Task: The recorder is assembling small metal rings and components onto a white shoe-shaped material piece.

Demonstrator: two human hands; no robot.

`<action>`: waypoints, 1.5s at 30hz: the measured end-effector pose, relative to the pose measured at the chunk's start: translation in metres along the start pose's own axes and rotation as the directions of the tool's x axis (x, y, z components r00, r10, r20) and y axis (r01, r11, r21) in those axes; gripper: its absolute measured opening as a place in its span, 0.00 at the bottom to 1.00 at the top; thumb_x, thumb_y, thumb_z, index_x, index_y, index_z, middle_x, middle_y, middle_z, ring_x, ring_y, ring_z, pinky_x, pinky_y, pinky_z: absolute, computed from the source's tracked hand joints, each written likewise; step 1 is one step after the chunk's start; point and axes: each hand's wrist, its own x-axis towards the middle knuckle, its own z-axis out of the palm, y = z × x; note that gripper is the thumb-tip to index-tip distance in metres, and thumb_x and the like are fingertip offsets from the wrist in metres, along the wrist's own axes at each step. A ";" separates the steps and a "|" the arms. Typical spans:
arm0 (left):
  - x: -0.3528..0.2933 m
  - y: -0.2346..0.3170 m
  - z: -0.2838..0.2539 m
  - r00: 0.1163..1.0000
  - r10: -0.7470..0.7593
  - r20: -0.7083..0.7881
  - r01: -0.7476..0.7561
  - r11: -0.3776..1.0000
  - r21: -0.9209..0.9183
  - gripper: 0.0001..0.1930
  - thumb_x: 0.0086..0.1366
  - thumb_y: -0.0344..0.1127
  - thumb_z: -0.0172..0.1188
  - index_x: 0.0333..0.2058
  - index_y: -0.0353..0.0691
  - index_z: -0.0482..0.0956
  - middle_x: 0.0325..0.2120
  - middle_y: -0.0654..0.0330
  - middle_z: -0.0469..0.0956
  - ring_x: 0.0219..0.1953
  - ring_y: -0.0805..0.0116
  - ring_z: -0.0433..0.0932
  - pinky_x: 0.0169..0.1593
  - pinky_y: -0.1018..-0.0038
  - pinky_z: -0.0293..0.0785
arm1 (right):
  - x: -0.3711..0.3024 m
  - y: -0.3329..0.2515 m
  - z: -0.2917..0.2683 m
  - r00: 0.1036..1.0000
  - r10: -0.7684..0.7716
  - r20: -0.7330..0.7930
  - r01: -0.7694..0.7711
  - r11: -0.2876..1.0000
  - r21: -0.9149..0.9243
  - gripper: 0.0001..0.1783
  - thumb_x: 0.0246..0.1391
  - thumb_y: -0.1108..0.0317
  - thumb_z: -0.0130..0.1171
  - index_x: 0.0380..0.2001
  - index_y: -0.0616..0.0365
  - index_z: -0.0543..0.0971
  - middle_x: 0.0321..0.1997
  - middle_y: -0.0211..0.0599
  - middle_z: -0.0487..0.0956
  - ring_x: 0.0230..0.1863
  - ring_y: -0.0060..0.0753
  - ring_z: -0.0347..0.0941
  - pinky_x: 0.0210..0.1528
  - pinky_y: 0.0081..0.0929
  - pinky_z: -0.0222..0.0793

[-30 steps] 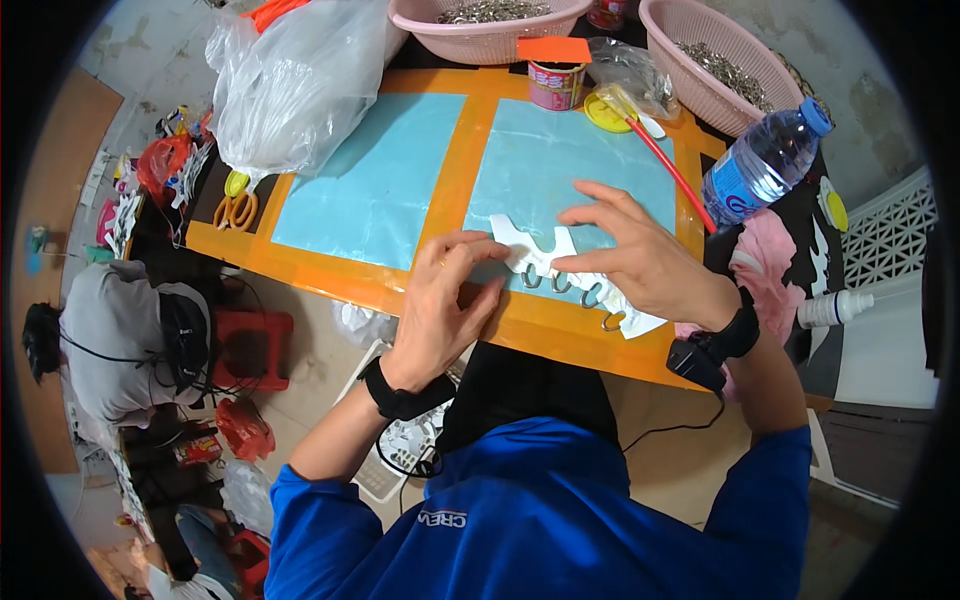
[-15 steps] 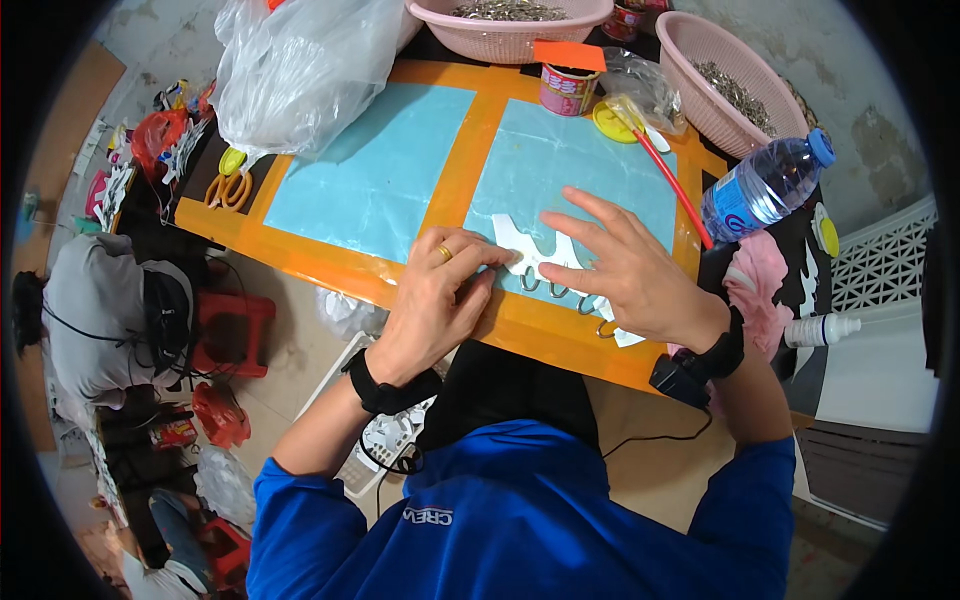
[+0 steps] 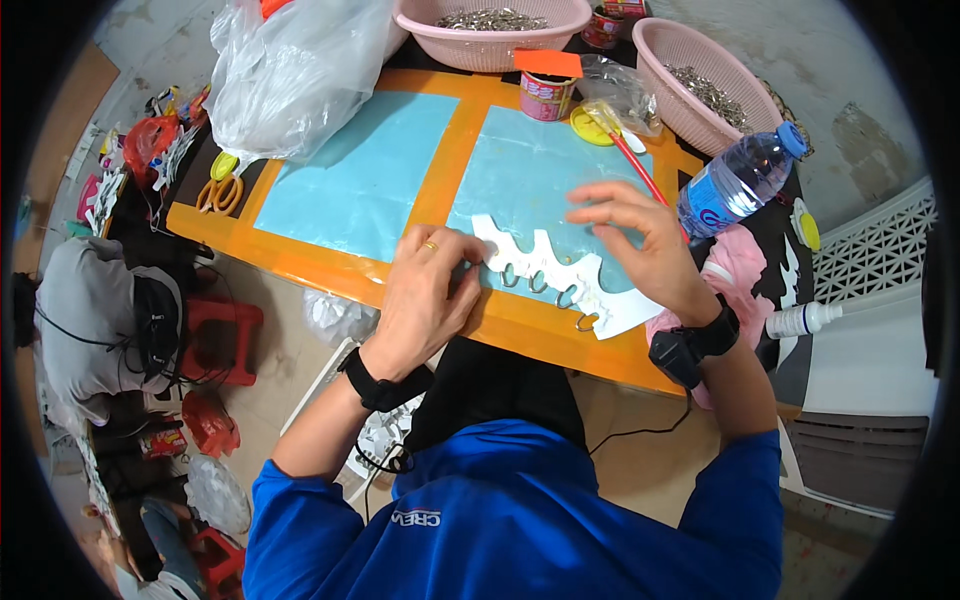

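Observation:
A white cut-out strip (image 3: 570,272) with notched, prong-like edges lies on the light blue and orange work surface in front of me. Several metal rings (image 3: 538,282) hang along its near edge. At the strip's left end my left hand (image 3: 422,290) is closed, its curled fingertips against the edge; the thumb tip is partly hidden. My right hand (image 3: 640,245) hovers over the right part of the strip, fingers apart and holding nothing. Both wrists wear black bands.
Two pink baskets (image 3: 490,45) of metal pieces stand at the back. A water bottle (image 3: 740,185), a red stick (image 3: 640,165), a small tub (image 3: 547,95) and a pink cloth (image 3: 735,265) are to the right. A plastic bag (image 3: 300,80) and scissors (image 3: 220,190) sit left.
My right hand has lifted off the strip, up and to the right, uncovering its right end. My left fingers have drawn back toward the strip's left end. The whole view has shifted slightly.

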 end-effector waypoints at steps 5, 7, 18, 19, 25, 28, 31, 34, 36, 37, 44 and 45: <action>-0.004 0.007 -0.003 0.966 -0.257 -0.002 0.251 0.946 -0.205 0.17 0.60 0.21 0.62 0.48 0.37 0.75 0.47 0.54 0.78 0.54 0.54 0.76 0.60 0.62 0.71 | -0.005 -0.020 -0.016 0.959 0.194 0.205 -0.185 0.981 -0.061 0.05 0.56 0.77 0.63 0.36 0.61 0.84 0.37 0.35 0.82 0.38 0.34 0.80 0.38 0.27 0.73; 0.000 0.012 -0.004 0.999 0.021 -0.030 -0.023 0.998 -0.060 0.16 0.58 0.20 0.62 0.47 0.37 0.78 0.49 0.54 0.78 0.57 0.52 0.74 0.62 0.59 0.70 | -0.007 -0.021 -0.023 0.946 0.163 0.282 -0.157 0.987 -0.043 0.04 0.56 0.75 0.65 0.35 0.61 0.83 0.36 0.35 0.81 0.37 0.34 0.79 0.37 0.27 0.72; -0.001 0.055 0.035 0.923 0.274 0.271 -0.326 0.931 0.166 0.24 0.69 0.45 0.63 0.62 0.50 0.78 0.64 0.60 0.74 0.70 0.50 0.65 0.76 0.45 0.48 | -0.009 -0.010 -0.017 0.950 0.236 0.203 -0.223 0.971 -0.082 0.06 0.60 0.71 0.64 0.36 0.63 0.80 0.35 0.38 0.79 0.36 0.34 0.77 0.40 0.29 0.72; 0.000 0.057 0.036 0.918 0.267 0.292 -0.329 0.926 0.187 0.24 0.69 0.46 0.62 0.62 0.50 0.78 0.63 0.60 0.74 0.70 0.50 0.65 0.76 0.45 0.48 | -0.011 -0.005 -0.017 0.950 0.237 0.205 -0.226 0.971 -0.074 0.06 0.61 0.71 0.63 0.37 0.63 0.80 0.36 0.35 0.79 0.35 0.30 0.74 0.40 0.27 0.71; 0.003 0.066 0.038 0.922 0.232 0.309 -0.305 0.928 0.213 0.25 0.69 0.48 0.62 0.63 0.52 0.77 0.61 0.60 0.73 0.69 0.47 0.64 0.76 0.45 0.48 | -0.011 -0.004 -0.015 0.976 0.146 0.160 -0.129 0.985 -0.117 0.07 0.61 0.70 0.63 0.36 0.64 0.80 0.36 0.42 0.81 0.37 0.37 0.80 0.41 0.31 0.75; -0.006 0.059 0.039 0.926 0.262 0.271 -0.316 0.932 0.178 0.26 0.70 0.47 0.62 0.65 0.52 0.75 0.63 0.58 0.73 0.71 0.44 0.61 0.76 0.45 0.47 | -0.009 -0.009 -0.020 0.982 0.139 0.132 -0.123 0.985 -0.121 0.07 0.62 0.70 0.63 0.37 0.64 0.80 0.36 0.42 0.81 0.37 0.38 0.81 0.41 0.31 0.76; -0.005 0.056 0.041 0.917 0.306 0.257 -0.347 0.928 0.134 0.28 0.71 0.44 0.60 0.67 0.47 0.72 0.66 0.55 0.72 0.74 0.40 0.57 0.76 0.45 0.48 | -0.007 -0.017 -0.029 0.988 0.107 0.107 -0.093 0.987 -0.134 0.07 0.62 0.69 0.63 0.37 0.64 0.81 0.37 0.42 0.82 0.37 0.39 0.81 0.42 0.31 0.76; -0.010 0.053 0.040 0.943 0.258 0.210 -0.264 0.964 0.001 0.29 0.73 0.38 0.58 0.70 0.40 0.67 0.67 0.52 0.72 0.76 0.39 0.53 0.77 0.49 0.50 | -0.020 -0.031 -0.028 0.986 0.121 0.114 -0.103 0.983 -0.151 0.08 0.62 0.70 0.62 0.39 0.63 0.81 0.40 0.43 0.82 0.40 0.41 0.80 0.44 0.33 0.76; -0.009 0.051 0.041 0.970 0.182 0.161 -0.158 0.975 -0.156 0.29 0.74 0.33 0.56 0.71 0.36 0.64 0.66 0.50 0.72 0.76 0.39 0.53 0.77 0.52 0.51 | -0.036 -0.044 -0.030 0.979 0.162 0.121 -0.139 0.974 -0.176 0.08 0.62 0.70 0.62 0.41 0.62 0.80 0.43 0.44 0.82 0.43 0.43 0.80 0.46 0.34 0.76; -0.007 0.050 0.039 0.970 0.174 0.169 -0.142 0.973 -0.182 0.29 0.74 0.28 0.53 0.72 0.36 0.62 0.64 0.46 0.73 0.76 0.41 0.54 0.76 0.55 0.52 | -0.049 -0.044 -0.030 0.973 0.179 0.144 -0.146 0.965 -0.218 0.11 0.61 0.70 0.62 0.45 0.60 0.81 0.50 0.45 0.80 0.51 0.46 0.78 0.53 0.35 0.74; 0.001 0.040 0.052 0.994 0.103 0.048 -0.080 0.934 -0.348 0.26 0.72 0.22 0.54 0.68 0.38 0.69 0.57 0.50 0.82 0.62 0.59 0.78 0.65 0.68 0.71 | -0.125 -0.041 0.022 0.980 -0.047 -0.194 -0.059 0.862 -0.504 0.21 0.56 0.64 0.70 0.53 0.56 0.81 0.60 0.42 0.76 0.64 0.50 0.70 0.64 0.41 0.68; 0.004 0.035 0.053 0.995 0.065 0.075 -0.024 0.893 -0.449 0.27 0.72 0.21 0.53 0.68 0.39 0.69 0.58 0.52 0.81 0.62 0.62 0.78 0.66 0.69 0.70 | -0.122 -0.045 0.026 0.979 -0.083 -0.186 -0.038 0.823 -0.566 0.24 0.54 0.62 0.72 0.53 0.56 0.81 0.61 0.42 0.76 0.64 0.49 0.71 0.63 0.43 0.68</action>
